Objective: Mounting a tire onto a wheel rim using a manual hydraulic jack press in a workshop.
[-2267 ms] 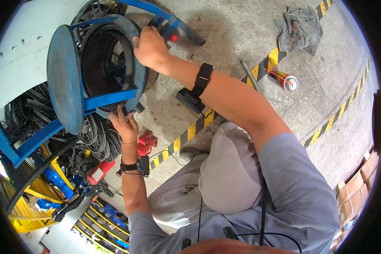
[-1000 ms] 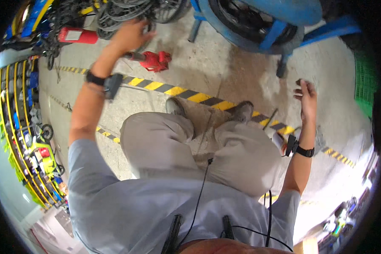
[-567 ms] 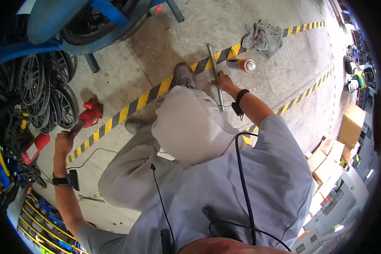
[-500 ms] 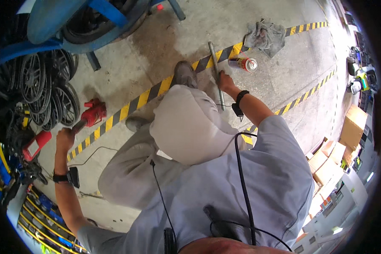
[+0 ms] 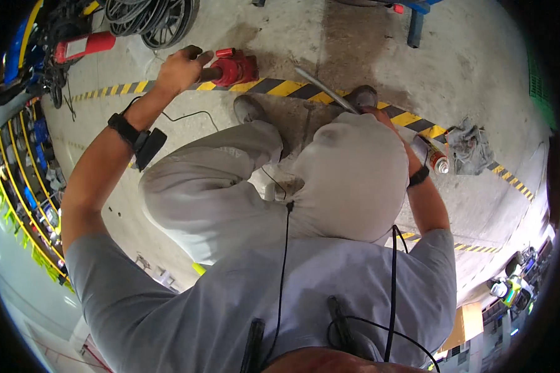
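My left hand (image 5: 182, 69) is closed around the greyish ram end of a red bottle jack (image 5: 235, 69), which is by the striped floor tape beyond my left shoe (image 5: 250, 109). The thumb and forefinger show at the jack's top; the other fingers are partly hidden. My right hand (image 5: 377, 115), mostly behind my right knee, grips the near end of a long grey metal bar (image 5: 325, 86). That bar slants up and left, past the right shoe (image 5: 362, 96), with its far tip pointing toward the jack's side.
A spray can (image 5: 439, 160) and a crumpled grey rag (image 5: 470, 149) are on the floor to the right. Black wheels (image 5: 168, 25) and a red object with a white label (image 5: 87, 46) are at the far left. Black-and-yellow tape (image 5: 286, 87) crosses the concrete.
The view has swung left. The metal bar in my right hand has shifted left, its tip now beyond the right shoe. My left hand keeps hold of the jack.
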Demonstrator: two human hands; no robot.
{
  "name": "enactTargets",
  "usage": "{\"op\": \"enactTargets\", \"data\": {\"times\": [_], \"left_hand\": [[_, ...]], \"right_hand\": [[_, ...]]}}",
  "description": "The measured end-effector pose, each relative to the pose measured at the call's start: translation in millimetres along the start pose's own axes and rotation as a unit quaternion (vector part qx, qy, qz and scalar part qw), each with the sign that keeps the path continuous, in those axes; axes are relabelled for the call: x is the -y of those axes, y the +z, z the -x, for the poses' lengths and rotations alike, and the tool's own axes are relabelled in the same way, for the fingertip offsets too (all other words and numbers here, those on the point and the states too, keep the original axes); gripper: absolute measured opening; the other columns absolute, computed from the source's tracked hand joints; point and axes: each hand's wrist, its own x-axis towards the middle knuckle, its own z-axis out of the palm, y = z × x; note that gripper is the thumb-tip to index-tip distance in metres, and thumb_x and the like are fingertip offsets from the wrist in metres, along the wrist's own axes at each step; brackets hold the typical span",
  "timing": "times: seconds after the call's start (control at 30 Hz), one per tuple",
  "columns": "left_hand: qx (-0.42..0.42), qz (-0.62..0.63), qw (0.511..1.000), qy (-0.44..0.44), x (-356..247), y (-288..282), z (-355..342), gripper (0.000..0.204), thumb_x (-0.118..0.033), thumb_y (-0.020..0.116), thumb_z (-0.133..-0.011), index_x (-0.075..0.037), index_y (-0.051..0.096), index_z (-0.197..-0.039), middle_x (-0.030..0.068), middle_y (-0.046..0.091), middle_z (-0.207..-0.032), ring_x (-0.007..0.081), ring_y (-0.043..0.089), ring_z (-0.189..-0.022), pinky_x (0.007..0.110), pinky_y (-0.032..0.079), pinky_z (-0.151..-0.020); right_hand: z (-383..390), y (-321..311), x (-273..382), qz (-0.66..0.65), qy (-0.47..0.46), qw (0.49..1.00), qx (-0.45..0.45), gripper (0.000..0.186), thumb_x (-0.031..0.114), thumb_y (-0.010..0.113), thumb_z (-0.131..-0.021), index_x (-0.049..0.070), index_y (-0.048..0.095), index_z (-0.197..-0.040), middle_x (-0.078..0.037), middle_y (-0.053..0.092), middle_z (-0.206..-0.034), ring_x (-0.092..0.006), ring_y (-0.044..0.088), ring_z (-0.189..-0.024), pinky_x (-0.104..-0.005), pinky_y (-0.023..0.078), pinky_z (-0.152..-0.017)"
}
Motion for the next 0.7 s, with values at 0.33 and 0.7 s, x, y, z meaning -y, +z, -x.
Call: {"op": "enactTargets", "data": {"times": [0.33,0.7], "left_hand": [[-0.105,0.065,0.990,-0.071,13.3,17.9,-5.1,0.055,-0.057,0.057,-0.094,-0.008,0.074,-0.114,0.0181,0.074,-0.080,0.0329,0.074,-0.085,0.041,0.055,-0.082],[-0.159,0.072,0.982,-0.075,16.7,25.8,-3.1,0.058,-0.059,0.054,-0.095,-0.007,0.074,-0.112,0.0193,0.074,-0.081,0.0378,0.072,-0.087,0.044,0.054,-0.083]], "right_hand": [[-152.3,9.7,19.3,0.038,-0.013,0.989,0.142,0.037,0.034,0.056,-0.103,-0.002,0.063,-0.108,-0.020,0.065,-0.088,-0.0295,0.062,-0.081,-0.0440,0.050,-0.075],[-168.4,-15.5,59.5,0.016,0.172,0.957,0.232,0.041,0.040,0.053,-0.105,0.002,0.067,-0.114,-0.006,0.061,-0.079,-0.0167,0.055,-0.062,-0.0382,0.048,-0.059]]}}
